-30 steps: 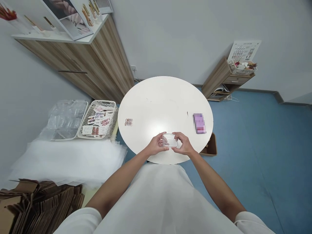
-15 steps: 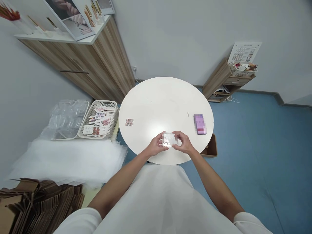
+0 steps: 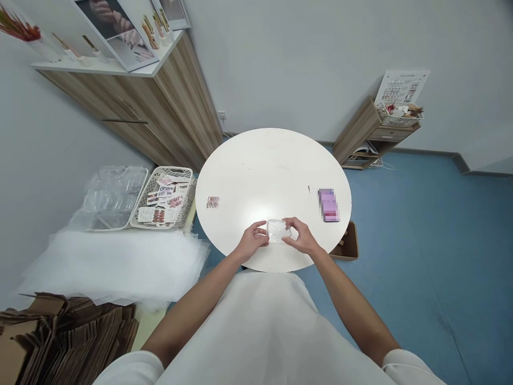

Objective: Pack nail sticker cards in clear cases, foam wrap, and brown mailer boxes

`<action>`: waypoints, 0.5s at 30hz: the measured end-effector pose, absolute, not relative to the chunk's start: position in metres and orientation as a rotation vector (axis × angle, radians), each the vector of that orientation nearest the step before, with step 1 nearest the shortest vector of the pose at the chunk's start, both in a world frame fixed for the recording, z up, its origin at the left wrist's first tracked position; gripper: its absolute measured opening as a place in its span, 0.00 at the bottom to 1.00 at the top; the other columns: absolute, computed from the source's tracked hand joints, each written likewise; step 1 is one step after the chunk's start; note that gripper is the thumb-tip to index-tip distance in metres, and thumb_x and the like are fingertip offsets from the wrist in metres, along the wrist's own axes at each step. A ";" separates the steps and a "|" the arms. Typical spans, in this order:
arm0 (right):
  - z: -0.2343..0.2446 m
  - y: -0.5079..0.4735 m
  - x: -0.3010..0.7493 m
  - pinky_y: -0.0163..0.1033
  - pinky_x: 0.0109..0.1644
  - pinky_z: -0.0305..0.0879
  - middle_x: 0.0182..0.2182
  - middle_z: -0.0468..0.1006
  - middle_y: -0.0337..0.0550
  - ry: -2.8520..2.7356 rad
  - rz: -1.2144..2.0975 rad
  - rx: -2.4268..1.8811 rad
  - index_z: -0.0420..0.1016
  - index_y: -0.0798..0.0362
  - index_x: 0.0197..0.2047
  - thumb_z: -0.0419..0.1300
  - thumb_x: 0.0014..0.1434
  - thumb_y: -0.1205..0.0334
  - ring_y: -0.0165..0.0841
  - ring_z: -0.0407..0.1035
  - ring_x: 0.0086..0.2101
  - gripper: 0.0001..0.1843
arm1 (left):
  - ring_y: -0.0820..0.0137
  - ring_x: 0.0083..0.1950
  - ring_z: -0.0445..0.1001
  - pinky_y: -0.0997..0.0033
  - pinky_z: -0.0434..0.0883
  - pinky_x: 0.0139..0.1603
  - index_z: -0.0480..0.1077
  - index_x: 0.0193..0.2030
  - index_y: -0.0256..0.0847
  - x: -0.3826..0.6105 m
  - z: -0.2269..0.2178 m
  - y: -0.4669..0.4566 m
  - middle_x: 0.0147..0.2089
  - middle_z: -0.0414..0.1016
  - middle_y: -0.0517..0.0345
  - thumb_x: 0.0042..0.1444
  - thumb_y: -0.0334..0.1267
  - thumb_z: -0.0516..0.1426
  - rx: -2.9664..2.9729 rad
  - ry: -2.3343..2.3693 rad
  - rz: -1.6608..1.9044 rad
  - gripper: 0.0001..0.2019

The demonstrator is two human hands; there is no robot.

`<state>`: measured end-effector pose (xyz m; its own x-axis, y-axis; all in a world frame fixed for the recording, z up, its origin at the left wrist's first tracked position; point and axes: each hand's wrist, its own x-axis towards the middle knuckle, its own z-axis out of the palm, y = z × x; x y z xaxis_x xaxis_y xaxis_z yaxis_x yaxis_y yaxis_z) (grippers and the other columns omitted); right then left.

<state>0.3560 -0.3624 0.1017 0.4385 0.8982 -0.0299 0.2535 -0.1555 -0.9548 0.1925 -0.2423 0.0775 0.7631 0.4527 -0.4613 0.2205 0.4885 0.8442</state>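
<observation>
A small clear plastic box (image 3: 277, 231) is held just above the near part of the white round table (image 3: 272, 160). My right hand (image 3: 300, 236) pinches its right side between thumb and fingers. At the box's left edge is my left hand (image 3: 254, 238), its fingers apart; whether the fingertips still touch the plastic I cannot tell. A small set of press-on nails (image 3: 213, 202), reddish brown, lies near the table's left edge. Toward the right edge lies a purple, pixelated item (image 3: 328, 205).
On my left are a white basket of nail cards (image 3: 164, 198), a tray of clear plastic packaging (image 3: 114, 195), translucent sheets (image 3: 116, 264) and stacked cardboard (image 3: 68, 337). An open cardboard box (image 3: 348, 243) stands under the table's right side. Wooden cabinets stand behind.
My left hand has drawn slightly left, its fingers loosening from the plastic box's left side. My right hand keeps its hold. The view has shifted slightly.
</observation>
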 end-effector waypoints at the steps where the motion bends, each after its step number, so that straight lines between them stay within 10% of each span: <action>1: 0.101 -0.361 0.357 0.41 0.41 0.60 0.35 0.72 0.41 -0.979 0.801 -1.682 0.67 0.49 0.35 0.61 0.43 0.53 0.35 0.66 0.36 0.15 | 0.75 0.33 0.71 0.63 0.70 0.40 0.60 0.53 0.43 0.192 0.076 -0.243 0.38 0.67 0.57 0.41 0.36 0.62 1.091 0.728 0.163 0.29; 15: 0.062 -0.345 0.356 0.35 0.28 0.61 0.27 0.72 0.40 -0.340 1.140 -1.619 0.71 0.50 0.41 0.51 0.51 0.44 0.26 0.62 0.22 0.22 | 0.79 0.29 0.68 0.69 0.70 0.36 0.62 0.51 0.43 0.189 0.048 -0.255 0.36 0.65 0.59 0.41 0.36 0.61 1.250 0.696 0.208 0.26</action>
